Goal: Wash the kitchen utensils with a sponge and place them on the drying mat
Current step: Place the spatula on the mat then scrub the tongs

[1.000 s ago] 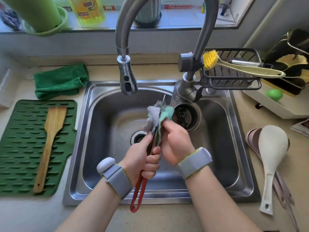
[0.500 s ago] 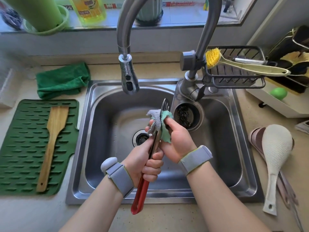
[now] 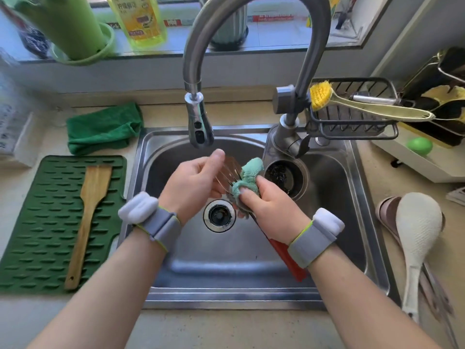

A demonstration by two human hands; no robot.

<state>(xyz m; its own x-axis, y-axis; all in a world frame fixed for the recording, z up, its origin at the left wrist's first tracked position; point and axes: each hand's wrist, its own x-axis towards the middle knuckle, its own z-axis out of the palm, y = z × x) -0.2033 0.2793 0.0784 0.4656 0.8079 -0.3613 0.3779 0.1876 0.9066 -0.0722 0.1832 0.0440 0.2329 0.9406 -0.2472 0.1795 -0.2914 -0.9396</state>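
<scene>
Over the sink (image 3: pixel 251 295), my left hand (image 3: pixel 193 180) pinches the slotted metal head of a red-handled turner (image 3: pixel 227 172). The red handle (image 3: pixel 286 258) runs down to the right, under my right wrist. My right hand (image 3: pixel 269 205) presses a crumpled teal sponge cloth (image 3: pixel 249 175) against the right side of the metal head. On the counter to the left lies the green drying mat (image 3: pixel 37 235), with a wooden spatula (image 3: pixel 88 217) on it. A white rice paddle (image 3: pixel 417 238) rests on other utensils on the counter to the right.
The faucet head (image 3: pixel 198 127) hangs just above my hands, with no water seen running. A folded green towel (image 3: pixel 103 129) lies behind the mat. A wire caddy (image 3: pixel 352 127) holds a yellow brush (image 3: pixel 364 107). A dish soap bottle (image 3: pixel 141 18) stands on the sill.
The turner has swung from upright to slanted, with its handle now under my right wrist. My left hand has shifted from the red handle to the metal head. The sponge stays on the head.
</scene>
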